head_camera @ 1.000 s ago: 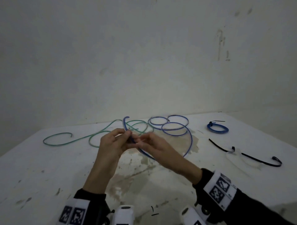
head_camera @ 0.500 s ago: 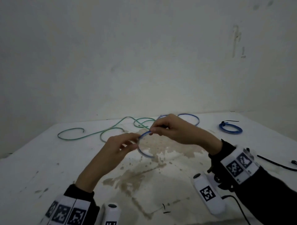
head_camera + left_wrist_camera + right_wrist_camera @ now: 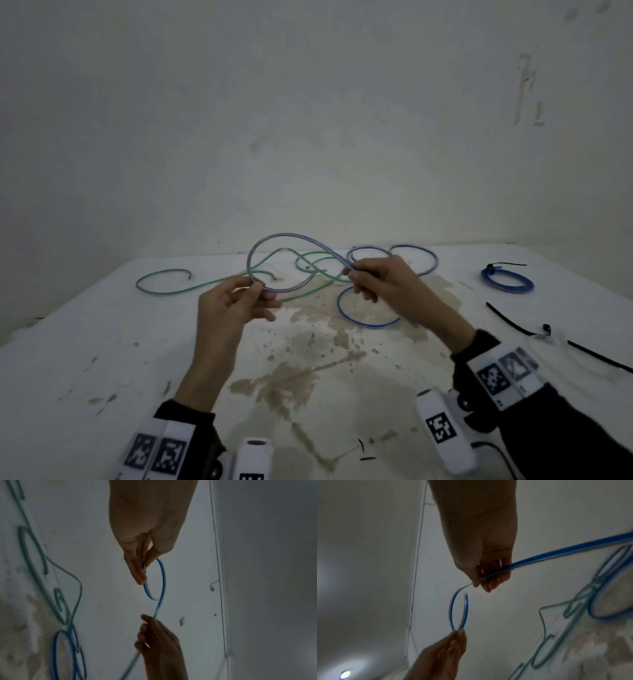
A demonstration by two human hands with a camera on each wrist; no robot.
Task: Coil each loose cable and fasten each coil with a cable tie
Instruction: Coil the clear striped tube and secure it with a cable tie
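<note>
Fingers (image 3: pixel 255 291) of left hand (image 3: pixel 236 308) pinch first loop of blue cable (image 3: pixel 274 240); right hand (image 3: pixel 373 281) grips its run just beyond. Rest trails on worktop (image 3: pixel 102 342) behind right fingers. Thin, springy, translucent blue. Done: one tied coil (image 3: pixel 507 279), far right. Left: this cable, green cable (image 3: pixel 164 274), ties (image 3: pixel 507 318) unused.

Blue cable (image 3: pixel 370 323); green cable (image 3: pixel 178 292); blue tied coil (image 3: pixel 507 284); black cable ties (image 3: pixel 513 323); white, brown-stained tabletop (image 3: pixel 102 342); black sleeves with black-and-white square-patterned markers (image 3: pixel 503 377).
</note>
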